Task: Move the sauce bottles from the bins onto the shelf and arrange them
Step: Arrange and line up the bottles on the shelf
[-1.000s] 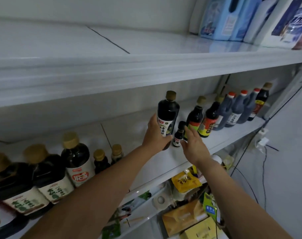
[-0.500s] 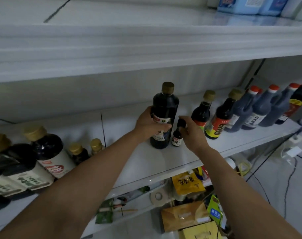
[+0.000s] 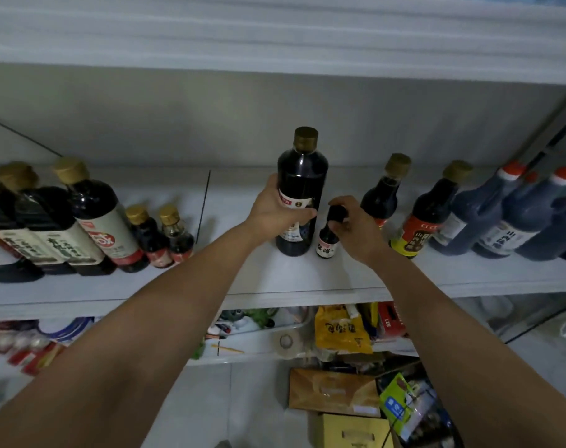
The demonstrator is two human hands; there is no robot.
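shelf: a white middle shelf (image 3: 259, 279) is seen under a white upper shelf (image 3: 275, 43), with sauce bottles stood along it.
tall bottle: a tall dark bottle (image 3: 302, 176) with a gold cap is stood upright near the centre of the middle shelf, its base set on the board.
left hand: the left hand (image 3: 277, 210) is wrapped round the tall bottle's labelled middle, with the thumb laid across the front of the label and the fingers curled behind.
small bottle: a small dark bottle (image 3: 327, 242) with a black cap is stood upright just to the right of the tall bottle; whether the two touch cannot be told.
right hand: the right hand (image 3: 356, 224) is curled over the small bottle's top, and the black cap is pinched between thumb and fingertips.
right neighbours: two gold-capped bottles (image 3: 430, 218) are lined up to the right, the nearer one partly hidden behind the right hand; beyond them, blue-grey jugs (image 3: 488, 215) with red and white caps are packed together.
left group: well apart to the left, large dark bottles (image 3: 94, 218) with gold caps and pale labels are grouped, and two little gold-capped bottles (image 3: 147, 237) are placed just beside them.
gap: a bare stretch of board is left between the left group and the tall bottle.
lower shelf: a yellow packet (image 3: 340, 331) and a roll of tape (image 3: 286, 341) are seen among mixed goods.
below: cardboard boxes (image 3: 333, 392) are seen lower down.
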